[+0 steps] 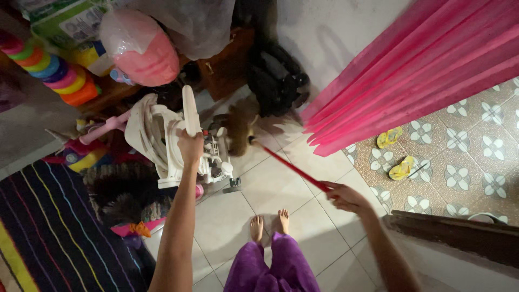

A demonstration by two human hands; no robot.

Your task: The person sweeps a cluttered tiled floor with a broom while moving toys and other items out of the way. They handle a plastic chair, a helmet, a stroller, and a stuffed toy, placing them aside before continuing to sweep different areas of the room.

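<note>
Below us, our right hand point(346, 197) grips a red-handled broom point(289, 166) slanting toward ten o'clock (bristles far end); our left hand point(190, 146) clasps a white plastic frame point(162, 135).

Green-white printed package point(65, 21) top left (partly hidden behind pink bag point(141, 47)).

Person seen from above: both arms bare, no sleeves, no watch or rings visible on the left hand point(190, 146) or right hand point(346, 197). Loose purple trousers point(273, 270) at lower centre of the frame; feet point(269, 224) bare, no footwear.
</note>
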